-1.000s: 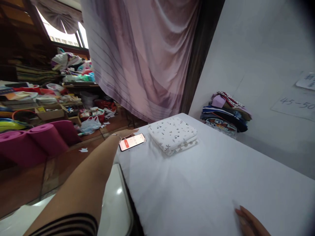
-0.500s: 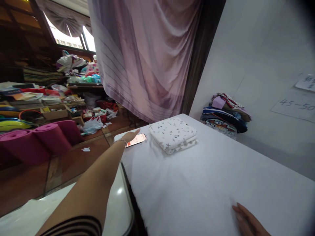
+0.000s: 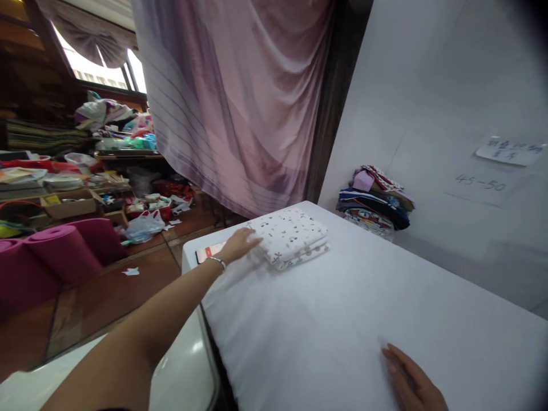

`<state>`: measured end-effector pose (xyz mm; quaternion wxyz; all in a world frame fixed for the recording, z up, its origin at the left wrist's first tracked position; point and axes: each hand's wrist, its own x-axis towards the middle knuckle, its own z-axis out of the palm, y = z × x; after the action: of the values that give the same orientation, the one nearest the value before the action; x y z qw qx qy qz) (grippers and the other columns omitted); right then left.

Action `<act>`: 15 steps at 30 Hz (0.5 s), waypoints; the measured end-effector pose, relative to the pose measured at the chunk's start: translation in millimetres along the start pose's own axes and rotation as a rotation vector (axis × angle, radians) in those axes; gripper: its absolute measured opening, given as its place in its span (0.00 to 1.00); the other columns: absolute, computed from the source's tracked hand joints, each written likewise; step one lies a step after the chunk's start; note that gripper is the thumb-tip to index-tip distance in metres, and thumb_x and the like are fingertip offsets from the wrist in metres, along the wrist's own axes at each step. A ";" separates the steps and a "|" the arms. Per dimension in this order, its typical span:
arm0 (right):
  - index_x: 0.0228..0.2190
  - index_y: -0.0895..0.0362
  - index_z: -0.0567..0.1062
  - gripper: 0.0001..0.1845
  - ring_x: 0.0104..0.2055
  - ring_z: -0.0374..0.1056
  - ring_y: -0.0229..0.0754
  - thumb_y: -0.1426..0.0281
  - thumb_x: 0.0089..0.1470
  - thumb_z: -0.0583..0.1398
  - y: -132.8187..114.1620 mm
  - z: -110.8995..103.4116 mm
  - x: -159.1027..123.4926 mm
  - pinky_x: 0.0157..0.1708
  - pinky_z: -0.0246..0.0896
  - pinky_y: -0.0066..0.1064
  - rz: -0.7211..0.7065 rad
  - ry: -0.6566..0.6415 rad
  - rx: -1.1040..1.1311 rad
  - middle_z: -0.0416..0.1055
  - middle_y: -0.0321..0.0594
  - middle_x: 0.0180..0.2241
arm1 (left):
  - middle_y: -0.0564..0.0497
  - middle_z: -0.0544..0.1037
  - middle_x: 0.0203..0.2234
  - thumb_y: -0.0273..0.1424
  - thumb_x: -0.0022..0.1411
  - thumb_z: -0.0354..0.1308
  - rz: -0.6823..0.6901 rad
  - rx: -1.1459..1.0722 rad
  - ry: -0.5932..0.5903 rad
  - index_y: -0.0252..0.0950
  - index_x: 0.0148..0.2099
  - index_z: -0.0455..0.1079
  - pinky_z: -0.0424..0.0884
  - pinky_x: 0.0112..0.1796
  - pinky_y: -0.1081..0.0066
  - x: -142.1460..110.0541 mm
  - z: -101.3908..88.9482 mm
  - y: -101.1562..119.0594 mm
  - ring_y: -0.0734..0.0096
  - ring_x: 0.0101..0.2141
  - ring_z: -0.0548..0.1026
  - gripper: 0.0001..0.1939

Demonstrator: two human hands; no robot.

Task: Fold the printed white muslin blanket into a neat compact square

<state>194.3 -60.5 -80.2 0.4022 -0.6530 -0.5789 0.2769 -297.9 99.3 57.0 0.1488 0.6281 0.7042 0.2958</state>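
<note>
A folded white cloth [image 3: 295, 231] with a small grey and brown print lies near the far end of the table. My left hand [image 3: 240, 244] is at its left edge; the thumb and fingers look apart, and the fingertips meet or nearly meet the cloth. Partly behind that hand lies a phone [image 3: 205, 253] with a lit screen. At the lower right, my right hand [image 3: 411, 377] rests on the white table cover [image 3: 317, 319], fingers extended and holding nothing. The lower part of that hand is cut off by the frame.
Folded clothes [image 3: 374, 200] are stacked by the wall beyond the table. A pink curtain [image 3: 244, 103] hangs behind. Rolled magenta mats [image 3: 64, 257] and cluttered boxes [image 3: 71, 206] stand at the left. A white glossy surface [image 3: 184, 365] adjoins the table's left edge.
My left hand has moved right, from over the phone to the folded cloth's left edge. The view has turned slightly right. My right hand stays low on the table.
</note>
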 end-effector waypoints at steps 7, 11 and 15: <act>0.46 0.55 0.73 0.27 0.52 0.66 0.48 0.54 0.48 0.59 -6.1 6.8 -4.2 0.50 0.64 0.36 -0.011 0.009 0.028 0.72 0.41 0.48 | 0.41 0.58 0.59 0.44 0.53 0.59 0.312 0.224 -0.097 0.41 0.57 0.60 0.53 0.55 0.56 -23.4 57.9 61.5 0.51 0.58 0.54 0.31; 0.46 0.55 0.73 0.25 0.50 0.67 0.48 0.56 0.48 0.59 -13.8 7.1 -4.5 0.51 0.63 0.38 -0.040 0.026 0.057 0.73 0.42 0.47 | 0.37 0.64 0.53 0.36 0.52 0.60 0.209 0.260 -0.106 0.36 0.51 0.64 0.56 0.51 0.47 -18.9 67.0 76.1 0.44 0.55 0.58 0.23; 0.43 0.56 0.75 0.24 0.48 0.68 0.50 0.57 0.47 0.59 -14.1 8.4 -1.6 0.51 0.63 0.41 -0.081 0.046 0.067 0.73 0.44 0.45 | 0.35 0.68 0.47 0.33 0.52 0.60 0.184 0.260 -0.067 0.32 0.44 0.67 0.57 0.48 0.46 -19.1 68.0 86.2 0.39 0.51 0.61 0.17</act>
<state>179.5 -60.3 -72.8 0.4481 -0.6214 -0.5857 0.2647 -186.5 99.4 52.8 0.0618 0.7134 0.6707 0.1934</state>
